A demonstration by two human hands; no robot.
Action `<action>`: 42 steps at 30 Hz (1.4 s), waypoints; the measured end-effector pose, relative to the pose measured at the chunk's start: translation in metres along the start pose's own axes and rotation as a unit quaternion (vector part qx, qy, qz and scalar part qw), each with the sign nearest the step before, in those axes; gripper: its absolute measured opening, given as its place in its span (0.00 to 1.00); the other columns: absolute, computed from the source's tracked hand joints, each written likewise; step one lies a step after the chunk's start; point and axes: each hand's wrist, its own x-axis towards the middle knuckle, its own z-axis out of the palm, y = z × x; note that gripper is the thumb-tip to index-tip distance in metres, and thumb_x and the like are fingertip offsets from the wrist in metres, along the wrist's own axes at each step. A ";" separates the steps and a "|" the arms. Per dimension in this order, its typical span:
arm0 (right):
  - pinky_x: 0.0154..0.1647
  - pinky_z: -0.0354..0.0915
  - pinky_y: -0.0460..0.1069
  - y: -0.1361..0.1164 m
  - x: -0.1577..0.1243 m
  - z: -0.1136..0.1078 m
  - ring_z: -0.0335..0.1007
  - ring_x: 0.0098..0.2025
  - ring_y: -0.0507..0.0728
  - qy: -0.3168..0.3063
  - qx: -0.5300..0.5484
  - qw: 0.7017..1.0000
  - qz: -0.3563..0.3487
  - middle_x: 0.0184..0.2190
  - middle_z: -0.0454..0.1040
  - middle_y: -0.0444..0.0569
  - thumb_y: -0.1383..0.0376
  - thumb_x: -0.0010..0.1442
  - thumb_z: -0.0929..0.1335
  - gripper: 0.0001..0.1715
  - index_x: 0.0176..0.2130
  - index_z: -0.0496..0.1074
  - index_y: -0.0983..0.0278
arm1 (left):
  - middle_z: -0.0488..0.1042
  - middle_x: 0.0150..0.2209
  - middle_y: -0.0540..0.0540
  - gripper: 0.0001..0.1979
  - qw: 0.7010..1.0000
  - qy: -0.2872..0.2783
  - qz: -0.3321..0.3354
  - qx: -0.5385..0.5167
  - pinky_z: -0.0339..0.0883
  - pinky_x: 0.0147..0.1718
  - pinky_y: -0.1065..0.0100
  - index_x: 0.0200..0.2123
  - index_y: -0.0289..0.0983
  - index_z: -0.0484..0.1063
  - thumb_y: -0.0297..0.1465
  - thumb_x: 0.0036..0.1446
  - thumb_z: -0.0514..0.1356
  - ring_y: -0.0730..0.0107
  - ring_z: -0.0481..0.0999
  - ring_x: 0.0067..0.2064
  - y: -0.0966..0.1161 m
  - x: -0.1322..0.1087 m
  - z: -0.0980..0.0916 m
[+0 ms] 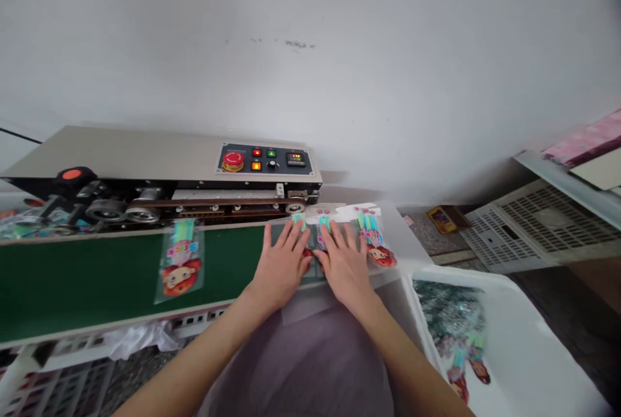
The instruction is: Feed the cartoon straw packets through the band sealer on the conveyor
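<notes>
A: so was anything actually gripped?

B: nah, the left hand [283, 265] and right hand [345, 265] were both palm down, fingers apart, pressed over a few clear packets [374, 241] around the right end of the green belt [226, 255]. no pinching that I could see

A: any more of those?

B: yep, a lone packet [180, 258] lay farther left on the belt, in front of the machine [160, 155] with the red knob [233, 159]. the white box [514, 326] off to the right held some too

Packing workshop (sealing machine [155, 155], green belt [107, 275])
</notes>
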 end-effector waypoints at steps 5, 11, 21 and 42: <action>0.68 0.47 0.70 0.028 -0.002 -0.019 0.51 0.71 0.69 0.025 0.005 1.000 0.010 0.69 0.61 0.50 0.54 0.73 0.57 0.27 0.66 0.65 0.56 | 0.55 0.71 0.34 0.28 0.998 0.005 -0.051 0.030 0.39 0.67 0.30 0.67 0.32 0.61 0.41 0.72 0.44 0.43 0.52 0.72 -0.010 -0.005 -0.023; 0.65 0.55 0.66 0.092 -0.001 0.005 0.52 0.70 0.69 0.035 -0.002 0.995 0.095 0.71 0.57 0.55 0.58 0.73 0.56 0.29 0.68 0.62 0.62 | 0.57 0.71 0.38 0.27 0.998 -0.019 0.053 -0.039 0.43 0.68 0.35 0.67 0.36 0.62 0.42 0.73 0.44 0.50 0.53 0.72 0.032 0.027 -0.013; 0.68 0.52 0.64 0.009 -0.008 0.014 0.47 0.72 0.68 0.028 0.034 0.999 0.016 0.73 0.52 0.52 0.56 0.73 0.57 0.30 0.69 0.59 0.59 | 0.52 0.73 0.40 0.26 0.999 -0.005 0.041 -0.010 0.42 0.66 0.31 0.69 0.41 0.59 0.42 0.72 0.44 0.50 0.49 0.73 0.006 0.008 0.002; 0.68 0.55 0.60 0.070 -0.009 0.019 0.48 0.73 0.63 0.026 0.042 0.999 -0.005 0.73 0.50 0.55 0.60 0.73 0.55 0.31 0.71 0.56 0.65 | 0.58 0.70 0.35 0.27 0.998 -0.026 0.042 -0.037 0.37 0.68 0.33 0.68 0.31 0.59 0.27 0.66 0.49 0.49 0.53 0.72 0.019 0.032 -0.006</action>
